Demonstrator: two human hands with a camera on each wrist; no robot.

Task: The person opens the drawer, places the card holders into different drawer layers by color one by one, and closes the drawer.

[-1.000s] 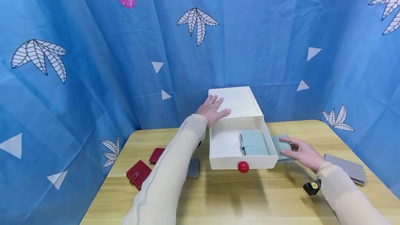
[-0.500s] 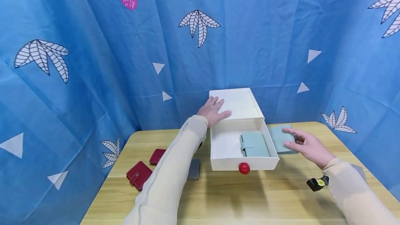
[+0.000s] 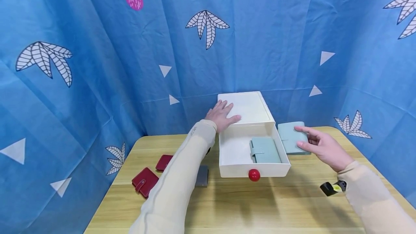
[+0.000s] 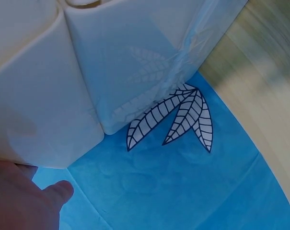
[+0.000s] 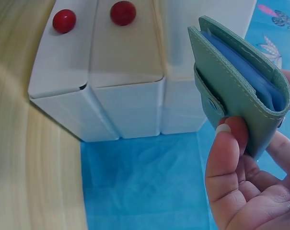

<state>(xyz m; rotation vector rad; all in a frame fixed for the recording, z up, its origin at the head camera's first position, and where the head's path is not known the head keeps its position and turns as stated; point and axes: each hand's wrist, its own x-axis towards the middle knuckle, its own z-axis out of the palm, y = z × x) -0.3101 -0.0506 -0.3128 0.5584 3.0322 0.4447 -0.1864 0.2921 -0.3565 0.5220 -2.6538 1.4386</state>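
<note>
My right hand [image 3: 325,147] pinches a pale green card wallet [image 3: 292,136] between thumb and fingers, just right of the pulled-out drawer. In the right wrist view the wallet [image 5: 240,81] shows a snap strap and a bluish inside along its edge. A second pale green wallet [image 3: 266,150] with a strap lies in the right half of the white drawer [image 3: 235,147]. My left hand [image 3: 222,116] rests with spread fingers on top of the white drawer cabinet [image 3: 250,105]. The left wrist view catches only part of that hand [image 4: 25,196].
Two dark red wallets, one with a strap [image 3: 145,182] and one smaller [image 3: 163,162], lie at the left of the wooden table [image 3: 240,212]. A grey wallet [image 3: 202,176] sits left of the drawer, whose front bears a red knob [image 3: 254,175]. A blue curtain [image 3: 276,46] surrounds the table.
My right hand has risen away from me with the green wallet beside the drawer. My right forearm now covers the grey wallet at the right. The left hand stays on the cabinet top.
</note>
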